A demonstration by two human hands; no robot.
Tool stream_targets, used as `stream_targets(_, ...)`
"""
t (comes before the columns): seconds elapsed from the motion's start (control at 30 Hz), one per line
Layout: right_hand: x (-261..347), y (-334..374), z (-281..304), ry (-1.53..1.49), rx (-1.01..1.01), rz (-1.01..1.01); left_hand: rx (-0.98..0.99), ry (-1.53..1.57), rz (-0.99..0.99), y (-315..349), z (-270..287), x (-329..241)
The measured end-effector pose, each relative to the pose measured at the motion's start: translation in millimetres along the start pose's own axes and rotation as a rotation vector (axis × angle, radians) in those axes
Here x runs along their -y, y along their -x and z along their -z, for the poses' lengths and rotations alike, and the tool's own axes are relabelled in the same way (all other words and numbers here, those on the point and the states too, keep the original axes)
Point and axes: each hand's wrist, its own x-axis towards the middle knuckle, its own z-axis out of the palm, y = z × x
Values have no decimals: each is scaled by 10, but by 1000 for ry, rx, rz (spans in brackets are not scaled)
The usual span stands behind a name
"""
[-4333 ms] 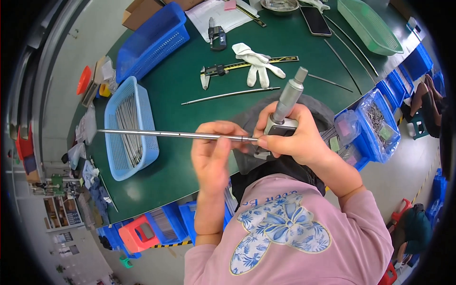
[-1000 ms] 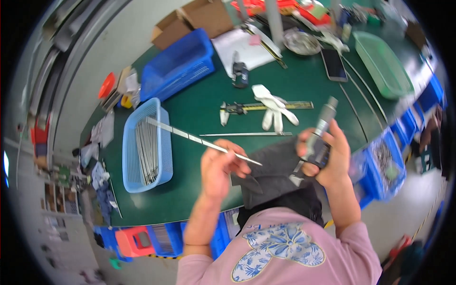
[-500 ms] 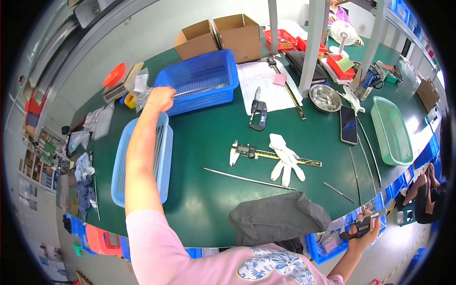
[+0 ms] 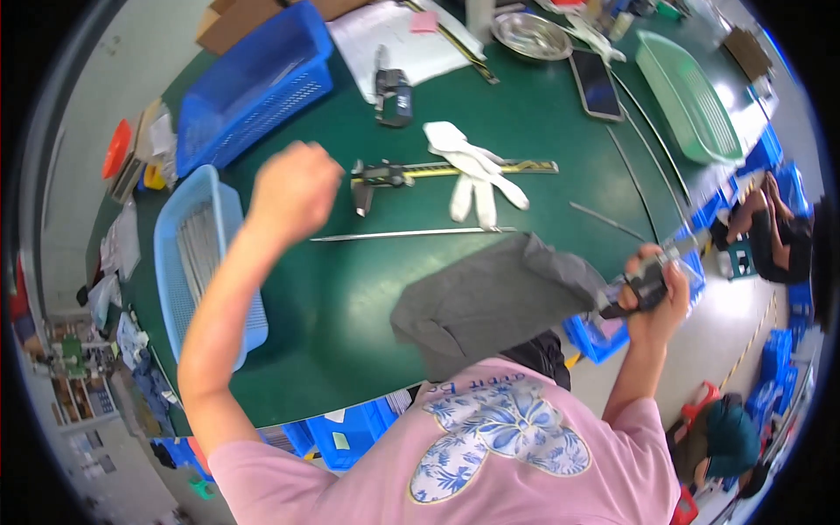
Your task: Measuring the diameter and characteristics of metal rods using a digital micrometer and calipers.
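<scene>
My left hand, blurred by motion, hovers over the green table left of a digital caliper. Its fingers look curled in, and nothing juts out from them. A thin metal rod lies on the table just below the caliper. At the right, beyond the table's front edge, my right hand grips a dark digital micrometer. A white glove lies across the caliper's beam. Grey cloth lies at the front edge, left of my right hand.
A light-blue basket of rods stands at left, a blue basket behind it. Another micrometer rests near paper. Farther right are a metal bowl, a phone, several thin rods and a green basket.
My left hand has left the blue basket and the rod it held there, coming nearer over the table. The view has shifted and turned. My right hand still holds the micrometer.
</scene>
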Motion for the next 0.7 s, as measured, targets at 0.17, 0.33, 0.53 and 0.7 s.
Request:
stream_targets(0.17,-31,123,-194,49,179,-40,98,150,7,-116,-296,-1019)
stream_targets(0.33,-152,219,27,49,264,-67,146,4,-41,-36,-587,-1128)
stream_targets(0.53,-131,258,168,23,249,-23,27,209,70,119,-402,-1084)
stream_targets(0.7,-129,188,82,32,292,-33,162,32,43,123,-185,-1058)
